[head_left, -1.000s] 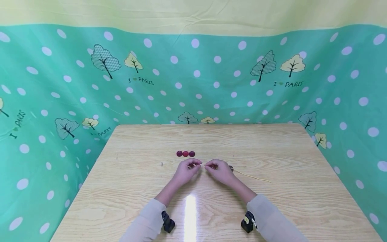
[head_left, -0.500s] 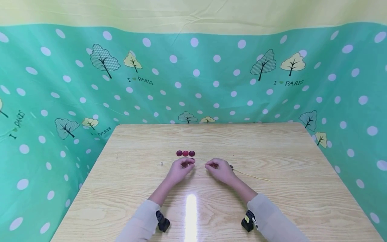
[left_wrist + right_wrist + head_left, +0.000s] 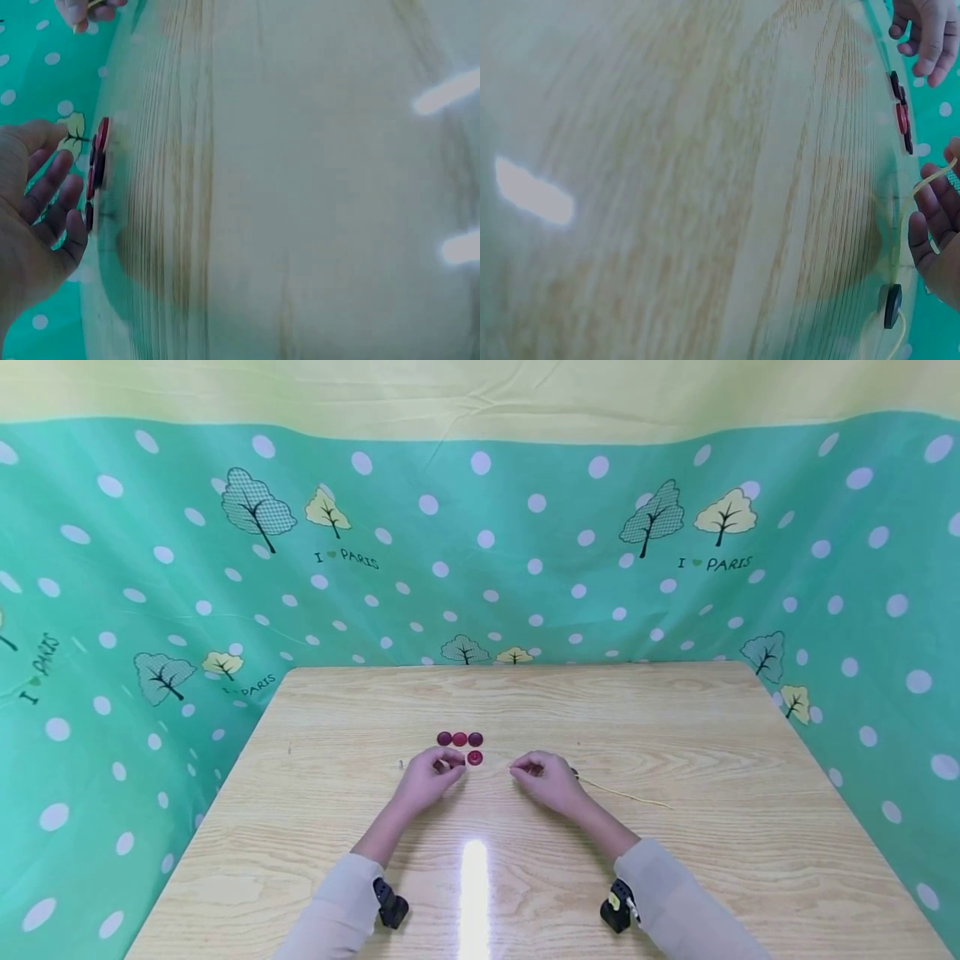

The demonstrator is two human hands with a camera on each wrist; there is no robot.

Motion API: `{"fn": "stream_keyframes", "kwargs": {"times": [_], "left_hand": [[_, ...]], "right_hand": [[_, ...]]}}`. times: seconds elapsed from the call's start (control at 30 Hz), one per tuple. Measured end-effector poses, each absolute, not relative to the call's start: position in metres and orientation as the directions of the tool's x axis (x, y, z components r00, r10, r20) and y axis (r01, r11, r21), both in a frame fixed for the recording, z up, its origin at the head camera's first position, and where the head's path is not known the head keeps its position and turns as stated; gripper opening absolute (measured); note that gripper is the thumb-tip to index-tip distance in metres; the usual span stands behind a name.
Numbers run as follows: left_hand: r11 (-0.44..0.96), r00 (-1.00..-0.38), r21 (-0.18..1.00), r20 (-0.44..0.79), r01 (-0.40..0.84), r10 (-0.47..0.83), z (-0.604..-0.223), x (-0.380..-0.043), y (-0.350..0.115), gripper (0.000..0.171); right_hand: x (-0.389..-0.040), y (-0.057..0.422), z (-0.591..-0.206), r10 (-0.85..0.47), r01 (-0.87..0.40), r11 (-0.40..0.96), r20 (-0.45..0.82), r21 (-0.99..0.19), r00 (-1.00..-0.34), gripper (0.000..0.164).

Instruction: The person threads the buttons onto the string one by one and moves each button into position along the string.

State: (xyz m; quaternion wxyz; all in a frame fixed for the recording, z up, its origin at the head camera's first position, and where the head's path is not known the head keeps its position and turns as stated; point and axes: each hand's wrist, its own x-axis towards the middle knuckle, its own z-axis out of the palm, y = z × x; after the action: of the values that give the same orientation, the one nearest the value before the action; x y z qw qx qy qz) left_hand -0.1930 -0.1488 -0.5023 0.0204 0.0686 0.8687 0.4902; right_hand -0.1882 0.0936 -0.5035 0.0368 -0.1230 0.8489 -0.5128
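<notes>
My left hand point(image 3: 423, 781) is over the table just left of a red button point(image 3: 475, 758). Its fingers hang loosely curled, with nothing seen between them in the left wrist view. A dark patch by its fingertips may be another button, partly hidden. Behind, a dark button point(image 3: 444, 738), a red button point(image 3: 460, 739) and another dark button point(image 3: 476, 739) lie in a row. My right hand point(image 3: 551, 783) pinches a thin yellow cord point(image 3: 905, 206) between thumb and fingers. Below that hand, in the right wrist view, a black button point(image 3: 892, 306) sits on the cord.
The cord's tail point(image 3: 626, 795) trails across the wooden table point(image 3: 675, 727) to the right. A tiny object point(image 3: 401, 764) lies left of my left hand. A green dotted curtain point(image 3: 420, 552) stands around the back and sides. Light glares on the table point(image 3: 474, 893) in front.
My left hand has moved left, away from my right hand, and the red button below the row has come into full view. My right hand stays nearly still with the cord.
</notes>
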Motion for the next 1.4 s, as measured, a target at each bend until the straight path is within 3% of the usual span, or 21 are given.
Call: {"fn": "stream_keyframes", "kwargs": {"times": [0.47, 0.9, 1.4], "left_hand": [[0.613, -0.995, 0.787, 0.000, 0.061, 0.100, -0.505, -0.196, -0.161, 0.018], [0.773, -0.995, 0.629, 0.004, 0.083, 0.103, -0.503, -0.202, -0.158, 0.032], [0.811, -0.994, 0.580, -0.014, 0.080, 0.108, -0.501, -0.206, -0.156, 0.039]], "right_hand": [[-0.187, 0.092, -0.502, -0.251, -0.184, 0.450, 0.074, -0.874, -0.965, 0.012], [-0.187, 0.091, -0.501, -0.239, -0.174, 0.468, 0.065, -0.866, -0.969, 0.009], [-0.187, 0.091, -0.498, -0.237, -0.161, 0.477, 0.051, -0.864, -0.970, 0.008]]}}
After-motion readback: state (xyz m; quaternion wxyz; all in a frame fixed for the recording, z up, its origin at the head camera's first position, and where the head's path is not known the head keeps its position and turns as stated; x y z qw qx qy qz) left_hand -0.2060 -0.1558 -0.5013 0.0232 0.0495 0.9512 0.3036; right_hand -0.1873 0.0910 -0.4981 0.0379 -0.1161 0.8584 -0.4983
